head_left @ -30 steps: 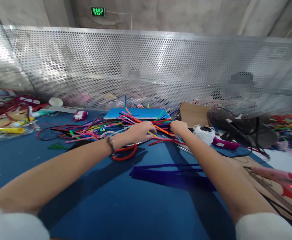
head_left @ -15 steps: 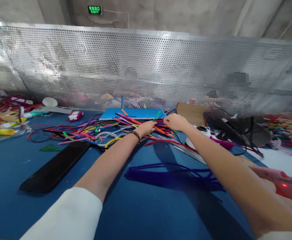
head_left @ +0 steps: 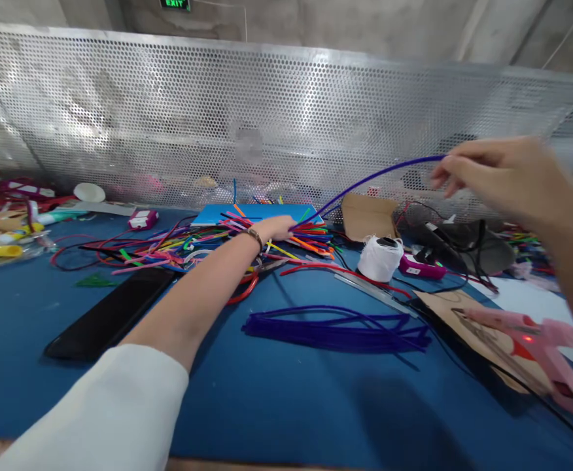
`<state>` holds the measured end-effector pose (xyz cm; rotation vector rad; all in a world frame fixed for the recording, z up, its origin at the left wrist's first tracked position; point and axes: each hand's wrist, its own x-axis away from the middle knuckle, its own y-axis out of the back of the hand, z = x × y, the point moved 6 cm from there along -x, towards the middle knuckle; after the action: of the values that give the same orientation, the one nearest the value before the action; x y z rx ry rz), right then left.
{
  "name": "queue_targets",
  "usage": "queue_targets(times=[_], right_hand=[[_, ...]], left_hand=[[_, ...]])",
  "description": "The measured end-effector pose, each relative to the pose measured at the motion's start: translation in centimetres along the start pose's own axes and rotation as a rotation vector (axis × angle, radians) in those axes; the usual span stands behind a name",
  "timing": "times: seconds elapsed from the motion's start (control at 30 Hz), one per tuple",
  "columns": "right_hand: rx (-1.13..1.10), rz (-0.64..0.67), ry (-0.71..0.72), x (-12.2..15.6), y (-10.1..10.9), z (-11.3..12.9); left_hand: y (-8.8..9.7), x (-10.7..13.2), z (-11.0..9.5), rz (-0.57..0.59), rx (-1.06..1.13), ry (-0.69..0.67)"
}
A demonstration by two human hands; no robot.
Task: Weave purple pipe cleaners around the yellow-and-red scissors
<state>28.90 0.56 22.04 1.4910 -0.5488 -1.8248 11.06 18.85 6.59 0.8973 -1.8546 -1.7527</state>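
My right hand (head_left: pixel 497 173) is raised at the right, its fingers pinched on one end of a long purple pipe cleaner (head_left: pixel 365 180) that slants down to the pile. My left hand (head_left: pixel 279 227) rests flat on the pile of coloured pipe cleaners (head_left: pixel 193 245) at the far side of the blue table, by the lower end of the purple one. A bundle of purple pipe cleaners (head_left: pixel 335 327) lies on the table in front of me.
A black phone (head_left: pixel 112 314) lies at the left. A white thread spool (head_left: pixel 379 258), a pink glue gun (head_left: pixel 541 347) on cardboard and black cables sit at the right. A blue board (head_left: pixel 257 212) and a perforated metal screen (head_left: pixel 169 118) stand behind the pile.
My right hand has lifted up and to the right, drawing a purple pipe cleaner out of the pile. My left hand stays on the pile.
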Motion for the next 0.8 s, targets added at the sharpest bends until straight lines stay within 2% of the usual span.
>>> queue_targets(times=[0.1,0.17,0.23,0.3,0.4,0.53,0.6,0.7,0.73,0.8], right_hand=[[0.054,0.006,-0.099,1.7,1.1,-0.3],[0.080,0.027,-0.107,2.6,1.1,-0.4],[0.151,0.082,-0.112,3.3,0.6,-0.8],[0.292,0.151,-0.104,3.9,-0.2,-1.3],[0.548,0.186,-0.013,4.8,-1.3,-1.7],[0.706,0.269,0.066,6.3,-2.9,-2.1],[0.710,0.349,0.041,7.0,-3.9,-2.7],[0.694,0.482,0.014,8.0,-5.5,-4.0],[0.684,0.522,0.036,8.3,-6.2,-4.4],[0.623,0.523,0.145,9.0,-7.5,-4.3]], left_hand=[[3.9,1.0,-0.7,-0.081,0.041,-0.026],[6.1,2.3,-1.6,-0.129,0.064,-0.057],[7.6,4.2,-2.6,-0.170,0.053,-0.089],[8.1,6.5,-3.5,-0.191,0.015,-0.115],[7.4,10.2,-4.4,-0.220,-0.052,-0.149],[4.4,13.9,-4.7,-0.157,0.105,-0.204],[2.7,14.7,-4.5,-0.099,0.124,-0.211],[0.2,14.7,-4.2,-0.040,0.089,-0.182],[-0.5,14.5,-4.2,-0.028,0.079,-0.177],[-1.9,14.0,-4.6,-0.011,0.068,-0.169]])
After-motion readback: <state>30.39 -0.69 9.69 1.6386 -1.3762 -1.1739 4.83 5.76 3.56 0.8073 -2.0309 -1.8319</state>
